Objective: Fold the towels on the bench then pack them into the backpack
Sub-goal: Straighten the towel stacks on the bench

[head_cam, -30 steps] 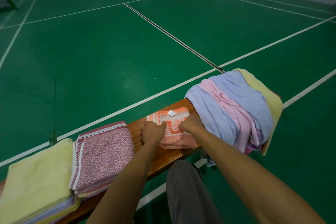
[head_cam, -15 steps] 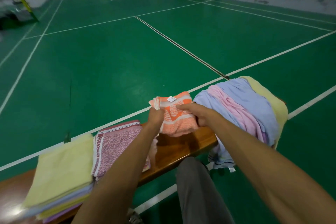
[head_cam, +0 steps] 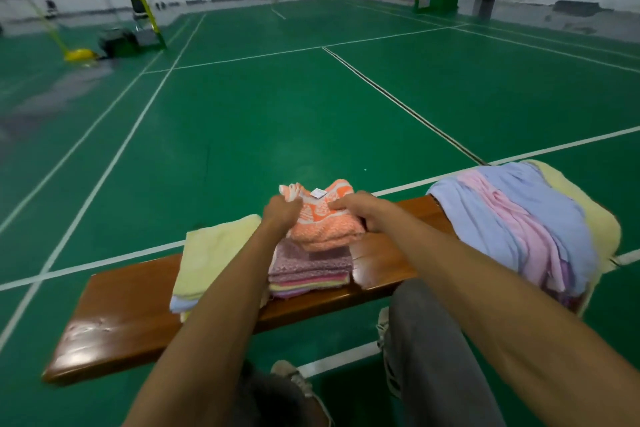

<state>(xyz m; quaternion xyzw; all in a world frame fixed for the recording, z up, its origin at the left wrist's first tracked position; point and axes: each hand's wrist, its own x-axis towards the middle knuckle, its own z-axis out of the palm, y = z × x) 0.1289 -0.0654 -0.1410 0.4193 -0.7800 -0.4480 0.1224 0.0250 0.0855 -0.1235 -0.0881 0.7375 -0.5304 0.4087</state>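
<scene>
Orange towel (head_cam: 323, 227), folded, is pinched by left hand (head_cam: 281, 213) and right hand (head_cam: 360, 211), above the pink stack (head_cam: 308, 270) below their fingers.

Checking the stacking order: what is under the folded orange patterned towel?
Both hands, left hand and right hand, hold the folded orange patterned towel over a stack of folded towels, maroon-patterned on top; the stack's top is mostly covered.

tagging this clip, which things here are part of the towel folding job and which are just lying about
Part of the job:
- orange towel, gripped by left hand and right hand
- pink folded stack
- yellow folded stack
- unfolded pile
- bench

Just lying about:
- net posts
- yellow post base

No backpack is in view.
</scene>
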